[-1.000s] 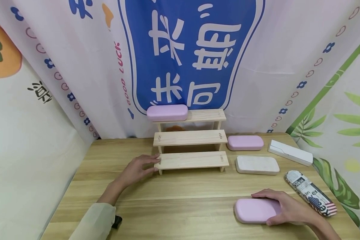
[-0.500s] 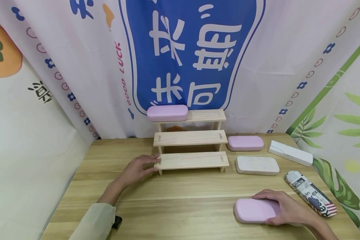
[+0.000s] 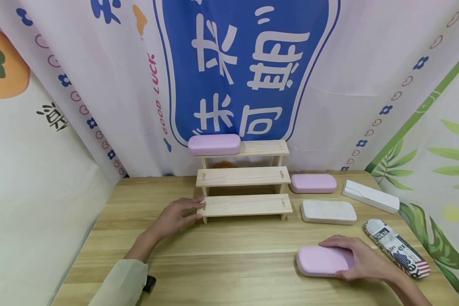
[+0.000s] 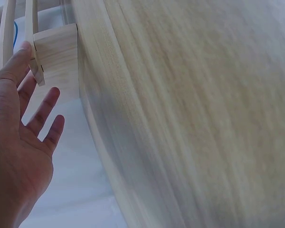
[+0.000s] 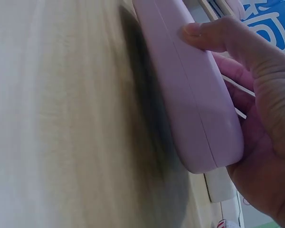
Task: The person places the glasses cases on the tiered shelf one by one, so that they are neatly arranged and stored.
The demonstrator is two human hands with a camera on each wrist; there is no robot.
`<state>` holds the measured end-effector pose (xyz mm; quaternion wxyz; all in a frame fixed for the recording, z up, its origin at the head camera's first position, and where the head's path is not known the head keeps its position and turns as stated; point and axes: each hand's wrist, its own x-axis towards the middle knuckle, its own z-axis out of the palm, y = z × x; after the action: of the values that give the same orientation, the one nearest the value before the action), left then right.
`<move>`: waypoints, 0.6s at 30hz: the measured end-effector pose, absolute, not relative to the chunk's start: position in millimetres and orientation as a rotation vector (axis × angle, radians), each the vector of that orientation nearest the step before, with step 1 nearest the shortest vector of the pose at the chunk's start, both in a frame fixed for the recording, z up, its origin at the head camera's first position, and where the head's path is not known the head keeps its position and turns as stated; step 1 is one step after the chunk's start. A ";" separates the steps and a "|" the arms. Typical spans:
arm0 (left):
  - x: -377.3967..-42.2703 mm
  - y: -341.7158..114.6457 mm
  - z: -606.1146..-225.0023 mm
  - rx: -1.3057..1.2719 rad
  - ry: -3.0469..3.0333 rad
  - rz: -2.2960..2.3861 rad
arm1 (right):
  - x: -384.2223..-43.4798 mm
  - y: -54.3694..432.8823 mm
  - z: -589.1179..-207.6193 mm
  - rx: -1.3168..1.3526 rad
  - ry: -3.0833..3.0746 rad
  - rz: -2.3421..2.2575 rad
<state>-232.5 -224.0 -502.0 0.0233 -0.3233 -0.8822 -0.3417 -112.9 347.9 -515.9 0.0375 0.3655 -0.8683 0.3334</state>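
Observation:
In the head view my right hand (image 3: 361, 258) grips a pink glasses case (image 3: 321, 260) by its right end. The right wrist view shows the thumb on one long side of the case (image 5: 194, 90), fingers round the other, with a shadow between it and the tabletop. My left hand (image 3: 177, 216) touches the left end of the lowest step of a three-tier wooden stand (image 3: 248, 205). In the left wrist view, thumb and index finger of the left hand (image 4: 23, 128) touch the step's end while the other fingers extend loosely. Another pink case (image 3: 214, 144) lies on the top step's left half.
Right of the stand lie a smaller pink case (image 3: 313, 183), a whitish case (image 3: 328, 211), a white slim case (image 3: 371, 196) and a newspaper-print case (image 3: 396, 248). All rest on the wooden table (image 3: 229, 276). A printed curtain (image 3: 329, 110) hangs behind the stand.
My right hand has raised the pink glasses case off the table, moving it slightly away from me and to the left. The left hand has stayed at the stand.

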 end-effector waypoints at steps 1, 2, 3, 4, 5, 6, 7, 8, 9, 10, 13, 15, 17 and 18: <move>-232.6 -224.0 -502.1 -1.000 -2.732 -1.056 | -114.2 347.4 -514.6 1.122 -2.661 1.017; -232.6 -224.0 -502.4 -0.999 -2.735 -1.054 | -115.5 347.1 -513.0 1.125 -2.659 1.016; -232.5 -224.0 -502.6 -0.996 -2.738 -1.053 | -116.8 346.7 -511.8 1.122 -2.657 1.012; -232.5 -224.1 -502.9 -0.995 -2.739 -1.053 | -118.1 346.5 -511.0 1.118 -2.655 1.008; -232.4 -224.1 -502.8 -0.994 -2.741 -1.052 | -119.0 346.1 -509.8 1.110 -2.657 1.001; -232.4 -224.2 -502.9 -0.994 -2.742 -1.051 | -119.9 345.5 -508.5 1.104 -2.657 0.994; -232.6 -224.3 -502.9 -0.995 -2.742 -1.048 | -120.8 345.0 -507.2 1.104 -2.652 0.990; -232.9 -224.3 -502.7 -0.997 -2.741 -1.046 | -121.9 344.5 -505.8 1.103 -2.646 0.980; -233.3 -224.3 -502.6 -1.001 -2.738 -1.043 | -122.8 343.8 -504.6 1.099 -2.642 0.966; -233.7 -224.4 -502.3 -1.007 -2.733 -1.042 | -123.9 343.2 -503.0 1.099 -2.639 0.961; -234.5 -224.4 -501.4 -1.016 -2.722 -1.045 | -127.4 341.9 -497.9 1.095 -2.645 0.954; -234.6 -224.3 -501.5 -1.015 -2.720 -1.045 | -129.9 341.7 -495.4 1.075 -2.665 0.938; -234.2 -224.3 -502.0 -1.009 -2.725 -1.043 | -132.7 341.3 -493.5 1.060 -2.680 0.928; -234.0 -224.3 -502.5 -1.007 -2.727 -1.041 | -134.4 341.1 -492.9 1.059 -2.679 0.920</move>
<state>-234.0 -224.3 -502.5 0.0272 -0.3259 -0.8829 -0.3369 -134.4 341.1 -492.9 0.0590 0.3496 -0.8843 0.3038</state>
